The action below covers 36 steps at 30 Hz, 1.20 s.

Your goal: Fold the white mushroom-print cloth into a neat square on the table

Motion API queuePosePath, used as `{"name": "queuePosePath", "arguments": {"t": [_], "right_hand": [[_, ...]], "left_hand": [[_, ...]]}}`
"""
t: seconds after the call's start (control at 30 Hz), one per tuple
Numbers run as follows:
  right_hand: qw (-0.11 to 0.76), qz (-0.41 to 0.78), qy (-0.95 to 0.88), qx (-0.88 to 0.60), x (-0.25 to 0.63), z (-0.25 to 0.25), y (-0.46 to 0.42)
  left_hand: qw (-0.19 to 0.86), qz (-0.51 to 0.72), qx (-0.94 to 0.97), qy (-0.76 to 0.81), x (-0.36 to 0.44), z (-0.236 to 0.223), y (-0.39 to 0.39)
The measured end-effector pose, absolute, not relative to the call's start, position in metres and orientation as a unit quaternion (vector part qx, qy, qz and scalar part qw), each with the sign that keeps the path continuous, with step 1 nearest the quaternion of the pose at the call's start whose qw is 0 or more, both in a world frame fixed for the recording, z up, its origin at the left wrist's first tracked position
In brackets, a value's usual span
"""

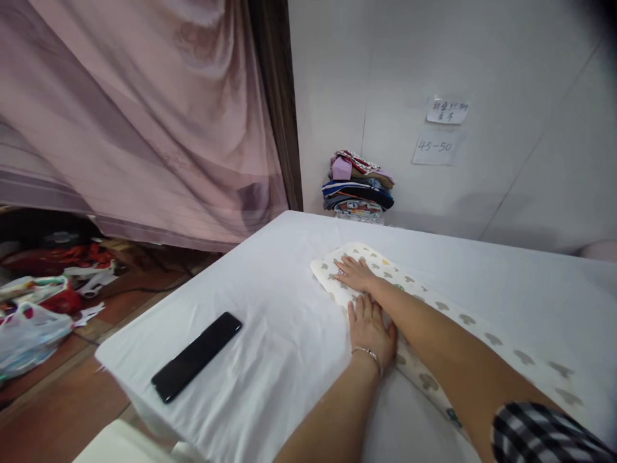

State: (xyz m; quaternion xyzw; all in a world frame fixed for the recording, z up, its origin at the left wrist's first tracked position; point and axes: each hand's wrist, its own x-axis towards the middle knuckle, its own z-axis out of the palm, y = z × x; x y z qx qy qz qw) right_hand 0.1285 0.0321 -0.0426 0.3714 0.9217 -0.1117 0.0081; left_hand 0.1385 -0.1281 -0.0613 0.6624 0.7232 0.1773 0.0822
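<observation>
A long folded strip of cream cloth [443,305] with grey mushroom-like prints runs diagonally over the white-covered table, from the middle toward the lower right. My right hand [355,273] lies flat near the cloth's far end, fingers spread. Closer to me, my left hand [370,328], with a bracelet at the wrist, rests on the cloth's left edge with its fingers stretched out. Both palms press down, and neither hand grips anything. My right forearm covers part of the cloth.
A black phone [197,357] lies on the white tablecloth [274,276] at the left. Behind the table stands a stack of folded fabrics [359,186] against the wall. A pink curtain [159,116] hangs at the left, and plastic bags [33,334] lie on the floor.
</observation>
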Motion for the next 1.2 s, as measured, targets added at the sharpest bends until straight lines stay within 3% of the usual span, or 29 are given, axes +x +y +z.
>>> {"name": "queuePosePath", "arguments": {"t": [0.37, 0.67, 0.83, 1.0, 1.2], "right_hand": [[-0.032, -0.152, 0.907, 0.391, 0.247, -0.034, -0.033], [-0.028, -0.214, 0.830, 0.514, 0.406, -0.025, -0.206], [-0.064, -0.132, 0.858, 0.491, 0.423, -0.033, -0.263], [-0.114, 0.005, 0.878, 0.465, 0.411, -0.056, -0.258], [-0.143, 0.074, 0.870, 0.466, 0.399, -0.070, -0.250]], "left_hand": [[0.058, 0.204, 0.668, 0.714, 0.134, -0.062, -0.125], [0.056, 0.266, 0.635, 0.723, 0.113, -0.060, -0.121], [0.066, 0.319, 0.487, 0.810, 0.080, -0.053, -0.097], [0.138, 0.354, 0.383, 0.842, 0.041, -0.033, -0.063], [0.181, 0.329, 0.298, 0.878, 0.009, -0.023, -0.030]]}}
